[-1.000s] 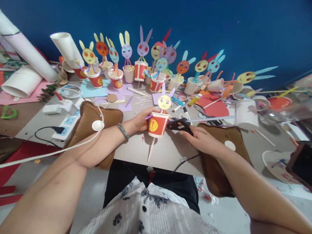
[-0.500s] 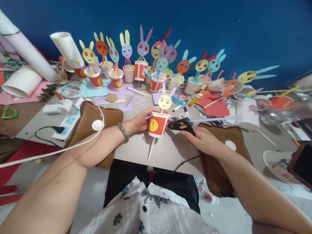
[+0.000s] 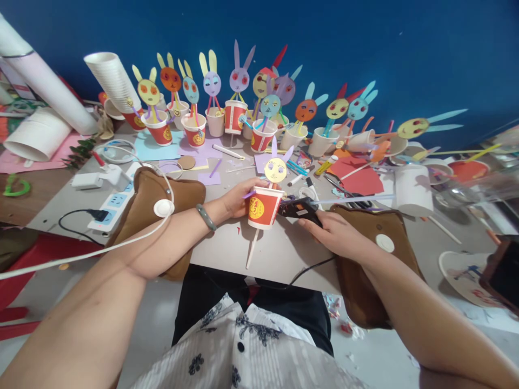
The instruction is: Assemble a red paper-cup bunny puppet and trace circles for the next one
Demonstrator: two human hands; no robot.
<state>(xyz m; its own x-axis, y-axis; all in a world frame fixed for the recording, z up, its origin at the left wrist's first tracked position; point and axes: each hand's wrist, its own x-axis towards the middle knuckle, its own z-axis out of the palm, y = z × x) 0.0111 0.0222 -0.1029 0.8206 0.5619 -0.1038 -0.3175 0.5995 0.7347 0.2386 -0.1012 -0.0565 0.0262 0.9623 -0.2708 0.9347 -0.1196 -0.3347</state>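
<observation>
Little has shifted since the earlier frames: our right hand [image 3: 330, 233] has drawn back a touch along the glue gun, and the cup sits where it was at the centre of the frame.

We work at a grey desk [image 3: 227, 251] that spans the middle of the picture, backed by a blue wall [image 3: 405, 48] across the top. Two brown cushions [image 3: 150, 197] lie under our forearms, left and right of centre. A row of paper rabbit cups [image 3: 235, 116] lines the far edge of the desk, in the upper middle. A stack of white cups [image 3: 111, 78] leans at upper left, and a white power strip [image 3: 113, 208] lies at the left.

At centre, our left hand [image 3: 235, 197] curls around the red paper cup [image 3: 263, 208], which carries a yellow rabbit face [image 3: 275, 169] on a stick. Our right hand closes over the black glue gun [image 3: 300, 208], whose nozzle meets the cup's right side.
</observation>
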